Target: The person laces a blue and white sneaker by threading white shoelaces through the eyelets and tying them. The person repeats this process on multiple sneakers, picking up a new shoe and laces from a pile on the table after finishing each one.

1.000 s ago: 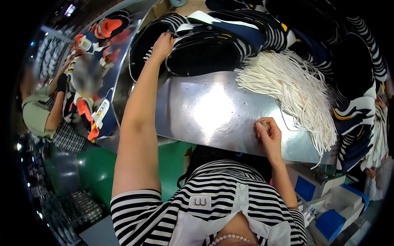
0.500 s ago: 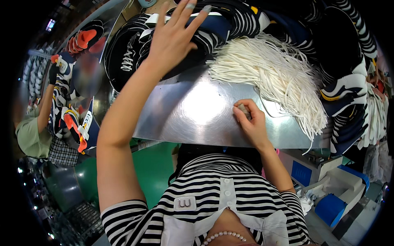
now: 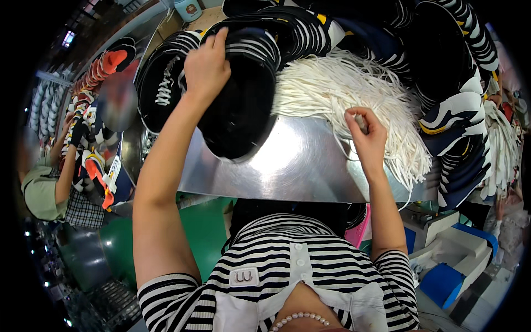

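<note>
Left hand [image 3: 206, 67] clamped on the top end of a black shoe upper [image 3: 239, 105], fingers curled over its striped edge; arm stretched out long from the lower left. Right hand [image 3: 366, 135] closed in a loose fist, pinching a white lace [image 3: 354, 145] at the near edge of the lace heap; thumb and fingertips pressed together on it. The two hands are well apart, one at each side of the work surface.

Largest thing: the shiny metal table [image 3: 301, 166], curved in this view, bare in the middle. The black shoe upper hangs over its left part, lower end dark and rounded, top end among the stacked uppers. Behind it, a wide bank of stacked shoe uppers [image 3: 310, 27], black and navy with white stripes, running across the far side and down the right edge. Between that bank and the right hand, a big pile of white laces [image 3: 343, 88], strands fanning toward the right rim of the table.

Left of the table: another person [image 3: 41, 191] in a green top, bent over red and orange shoes [image 3: 105, 63]. Lower right: blue and white bins [image 3: 442, 282]. Smallest: a teal jar [image 3: 188, 8] at the top edge, partly cut off.
</note>
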Action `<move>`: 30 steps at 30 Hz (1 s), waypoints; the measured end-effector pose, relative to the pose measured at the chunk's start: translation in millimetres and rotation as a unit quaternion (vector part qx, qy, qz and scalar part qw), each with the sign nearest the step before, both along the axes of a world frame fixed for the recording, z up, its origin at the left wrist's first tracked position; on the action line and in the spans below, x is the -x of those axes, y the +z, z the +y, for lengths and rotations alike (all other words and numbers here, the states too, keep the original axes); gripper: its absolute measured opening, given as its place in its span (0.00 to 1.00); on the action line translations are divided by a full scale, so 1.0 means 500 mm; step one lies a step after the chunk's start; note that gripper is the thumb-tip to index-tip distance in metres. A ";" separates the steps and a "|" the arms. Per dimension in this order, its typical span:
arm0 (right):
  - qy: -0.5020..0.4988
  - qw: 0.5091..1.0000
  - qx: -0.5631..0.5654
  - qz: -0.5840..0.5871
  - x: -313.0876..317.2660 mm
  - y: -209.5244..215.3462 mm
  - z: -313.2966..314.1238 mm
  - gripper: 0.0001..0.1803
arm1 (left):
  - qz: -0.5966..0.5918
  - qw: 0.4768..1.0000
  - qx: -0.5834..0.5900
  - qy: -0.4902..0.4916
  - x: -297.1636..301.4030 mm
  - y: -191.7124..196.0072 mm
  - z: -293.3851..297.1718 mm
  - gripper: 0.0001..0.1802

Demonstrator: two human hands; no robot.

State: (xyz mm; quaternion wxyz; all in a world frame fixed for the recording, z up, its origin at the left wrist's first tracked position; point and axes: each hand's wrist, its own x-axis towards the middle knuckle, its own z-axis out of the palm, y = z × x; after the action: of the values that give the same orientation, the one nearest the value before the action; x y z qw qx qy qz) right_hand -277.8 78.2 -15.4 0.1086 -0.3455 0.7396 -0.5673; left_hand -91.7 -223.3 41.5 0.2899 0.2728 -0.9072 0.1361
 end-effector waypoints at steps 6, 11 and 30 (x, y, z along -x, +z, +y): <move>-0.014 0.977 -0.105 0.183 0.110 0.045 -0.119 0.12 | 0.113 0.986 0.115 -0.038 0.041 -0.118 -0.070 0.38; 0.013 0.928 -0.291 0.232 0.207 -0.027 -0.241 0.15 | 0.119 0.984 0.068 -0.112 0.032 -0.065 0.018 0.33; 0.340 0.880 0.245 -0.223 0.071 0.369 0.019 0.14 | 0.269 0.816 -0.512 0.007 0.052 -0.096 0.133 0.43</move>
State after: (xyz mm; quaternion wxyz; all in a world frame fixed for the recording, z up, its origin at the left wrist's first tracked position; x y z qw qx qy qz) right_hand -313.1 87.9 169.0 0.3689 -0.4561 0.3705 -0.7201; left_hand -117.9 -156.7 -6.7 0.3397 0.4141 -0.7300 -0.4244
